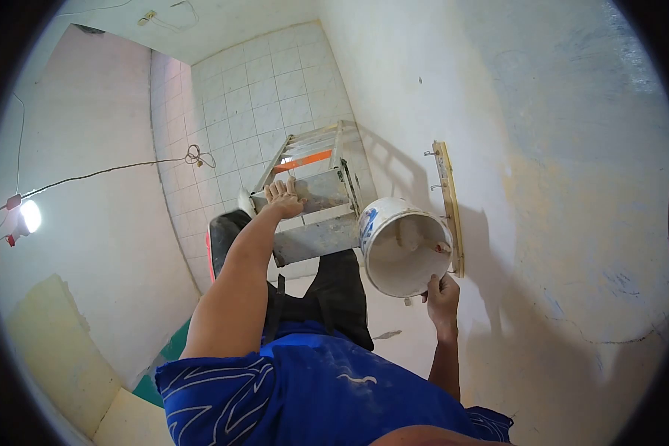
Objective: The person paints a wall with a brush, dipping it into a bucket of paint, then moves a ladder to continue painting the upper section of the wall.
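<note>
Person on a stepladder, holding a bucket beside the wall

The left hand (284, 198) lies flat and open on the top edge of the stepladder (316, 215), gripping nothing. The right hand (442, 291) has its fingers closed on the lower rim of a white bucket (403, 249), which is tilted just beside the ladder's right edge, near a wooden strip (449, 204) on the wall (557, 186).

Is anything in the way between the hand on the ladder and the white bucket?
Nothing visible. The left hand rests on top of the stepladder, and only the ladder's own top lies between it and the white bucket, which the right hand holds by its rim.
</note>
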{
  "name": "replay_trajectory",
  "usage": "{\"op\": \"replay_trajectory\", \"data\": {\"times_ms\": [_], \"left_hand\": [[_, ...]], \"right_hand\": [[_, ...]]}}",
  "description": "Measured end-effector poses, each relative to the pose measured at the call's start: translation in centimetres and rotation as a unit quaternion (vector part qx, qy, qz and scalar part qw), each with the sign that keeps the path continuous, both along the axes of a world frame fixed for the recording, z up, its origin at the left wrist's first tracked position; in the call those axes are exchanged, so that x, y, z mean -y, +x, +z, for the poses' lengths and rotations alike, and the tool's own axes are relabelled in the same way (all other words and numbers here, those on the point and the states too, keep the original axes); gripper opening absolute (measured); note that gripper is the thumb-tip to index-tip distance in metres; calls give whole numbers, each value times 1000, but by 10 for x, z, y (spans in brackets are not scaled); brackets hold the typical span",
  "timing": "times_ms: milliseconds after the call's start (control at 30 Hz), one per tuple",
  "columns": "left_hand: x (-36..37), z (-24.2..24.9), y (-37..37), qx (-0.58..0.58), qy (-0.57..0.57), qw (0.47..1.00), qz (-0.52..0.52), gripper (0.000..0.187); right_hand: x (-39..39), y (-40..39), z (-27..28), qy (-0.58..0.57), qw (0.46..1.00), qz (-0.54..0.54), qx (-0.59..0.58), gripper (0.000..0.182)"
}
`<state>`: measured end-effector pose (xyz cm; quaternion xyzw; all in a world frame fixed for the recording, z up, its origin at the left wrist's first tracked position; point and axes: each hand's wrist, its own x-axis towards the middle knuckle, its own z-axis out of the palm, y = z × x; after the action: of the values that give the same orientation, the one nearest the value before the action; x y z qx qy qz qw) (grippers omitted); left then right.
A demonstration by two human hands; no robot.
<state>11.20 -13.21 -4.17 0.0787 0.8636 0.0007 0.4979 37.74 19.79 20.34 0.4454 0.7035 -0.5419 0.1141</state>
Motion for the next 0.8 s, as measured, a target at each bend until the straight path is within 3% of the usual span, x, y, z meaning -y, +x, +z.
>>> {"op": "replay_trajectory", "data": {"times_ms": [133, 167, 267, 367, 400, 467, 567, 600, 633, 700, 767, 800], "left_hand": [[19, -65, 6, 27, 72, 996, 35, 91], [4, -46, 4, 26, 76, 996, 33, 91], [-26, -1, -11, 11, -67, 997, -29, 94], [-77, 56, -11, -84, -40, 987, -128, 92], [-83, 49, -5, -84, -35, 987, -129, 92], [-91, 17, 6, -144, 115, 971, -154, 76], [-103, -29, -7, -178, 85, 962, -187, 60], [-104, -58, -6, -253, 96, 947, -172, 43], [-117, -45, -16, -254, 103, 944, -182, 43], [-143, -2, -18, -327, -150, 851, -383, 37], [-161, -5, -43, -355, -130, 828, -413, 38], [-167, 20, -61, -222, -56, 893, -388, 43]], "right_hand": [[8, 0, 21, 20, 999, 32, 0, 28], [8, 3, 26, 30, 999, 41, -4, 28], [13, 12, 48, 19, 1000, 22, -1, 28], [18, 22, 48, 14, 1000, -2, -23, 28], [18, 29, 48, 1, 999, -15, -28, 28], [18, 35, 51, 15, 999, -9, -45, 28], [22, 34, 59, 45, 997, 5, -56, 31], [24, 35, 58, 39, 998, -21, -43, 29], [28, 36, 55, 30, 998, -48, -26, 28], [34, 40, 50, 45, 997, -66, -8, 27], [34, 39, 51, 41, 996, -83, -16, 27], [36, 36, 52, 37, 995, -91, -26, 27]]}}
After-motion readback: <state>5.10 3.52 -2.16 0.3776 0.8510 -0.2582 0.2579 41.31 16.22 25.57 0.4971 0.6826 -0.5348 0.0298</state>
